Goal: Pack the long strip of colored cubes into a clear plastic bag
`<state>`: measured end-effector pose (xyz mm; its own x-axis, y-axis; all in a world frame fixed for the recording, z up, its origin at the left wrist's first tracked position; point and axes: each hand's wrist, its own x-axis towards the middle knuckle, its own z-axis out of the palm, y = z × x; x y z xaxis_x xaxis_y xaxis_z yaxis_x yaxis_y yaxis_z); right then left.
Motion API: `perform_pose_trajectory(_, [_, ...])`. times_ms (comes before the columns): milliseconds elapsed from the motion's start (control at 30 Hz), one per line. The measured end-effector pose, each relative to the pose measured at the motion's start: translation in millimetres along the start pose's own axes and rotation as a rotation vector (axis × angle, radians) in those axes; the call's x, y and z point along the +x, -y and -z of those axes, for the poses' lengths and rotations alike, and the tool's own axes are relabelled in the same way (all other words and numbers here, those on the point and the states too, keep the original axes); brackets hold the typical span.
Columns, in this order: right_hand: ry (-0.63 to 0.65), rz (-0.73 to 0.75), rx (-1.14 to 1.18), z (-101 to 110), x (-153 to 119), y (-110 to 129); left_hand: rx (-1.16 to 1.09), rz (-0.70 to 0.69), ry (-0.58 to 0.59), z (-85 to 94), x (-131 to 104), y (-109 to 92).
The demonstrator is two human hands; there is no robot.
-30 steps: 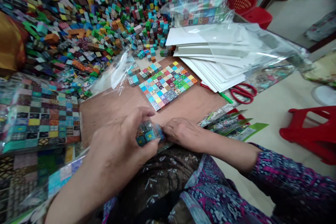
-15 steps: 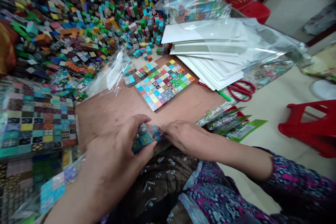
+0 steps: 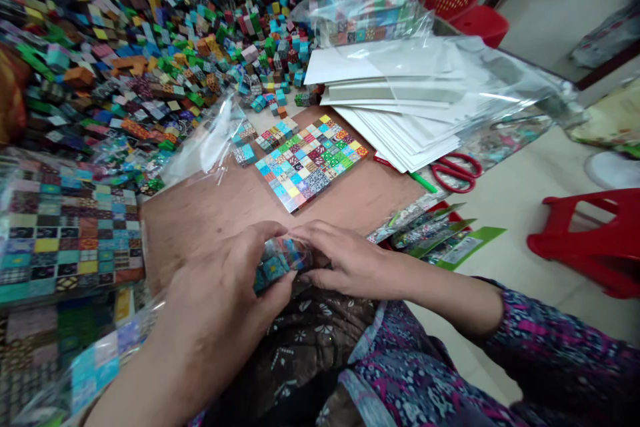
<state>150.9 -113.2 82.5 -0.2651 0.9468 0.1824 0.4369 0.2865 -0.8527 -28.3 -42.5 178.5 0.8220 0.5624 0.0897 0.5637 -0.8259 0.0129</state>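
Observation:
Between thumb and fingers, my left hand (image 3: 225, 273) grips a small block of patterned cubes (image 3: 283, 259), mostly blue, in what looks like clear plastic wrap. My right hand (image 3: 340, 259) is curled against the block's right end, thumb below and fingers above, pinching that end. Both hands are at the near edge of a brown board (image 3: 210, 210). Beyond them on the board lies a flat panel of colourful patterned squares (image 3: 313, 163). A few short cube strips (image 3: 277, 133) sit just behind that panel.
A large heap of loose coloured cubes (image 3: 165, 47) fills the back left. White sheets (image 3: 400, 87) under clear plastic lie at right, near red scissors (image 3: 456, 173) and a green pen (image 3: 423, 181). Wrapped mosaic panels (image 3: 70, 233) are stacked at left. A red stool (image 3: 585, 233) stands on the floor.
My right hand has shifted slightly left and its fingers have moved up over the block's end, thumb now apart below. My left hand keeps its hold.

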Motion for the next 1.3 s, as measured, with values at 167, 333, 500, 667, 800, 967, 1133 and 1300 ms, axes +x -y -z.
perform_pose_trajectory(167, [0.025,-0.022,0.014,0,10,-8,0.102,-0.015,0.061,-1.6,2,-1])
perform_pose_trajectory(333, [0.061,-0.003,0.077,4,14,-9,0.133,0.007,0.056,-2.0,4,-3])
perform_pose_trajectory(500, [0.02,-0.011,0.084,0,15,-12,0.08,0.012,0.048,-2.6,6,-4])
perform_pose_trajectory(667, [-0.039,0.041,0.087,-6,16,-18,-0.007,0.0,0.025,-3.9,10,-5])
perform_pose_trajectory(800, [-0.058,0.1,0.118,-8,17,-22,-0.058,0.011,0.003,-3.7,9,-5])
perform_pose_trajectory(967, [-0.089,0.091,0.118,-10,18,-25,-0.084,0.028,-0.011,-4.9,8,-6])
perform_pose_trajectory(1133, [-0.048,0.063,0.133,-8,16,-24,-0.059,0.027,0.0,-6.2,9,-6])
perform_pose_trajectory(1300, [-0.053,0.059,0.059,-7,11,-17,-0.003,0.01,-0.013,-8.2,3,-2])
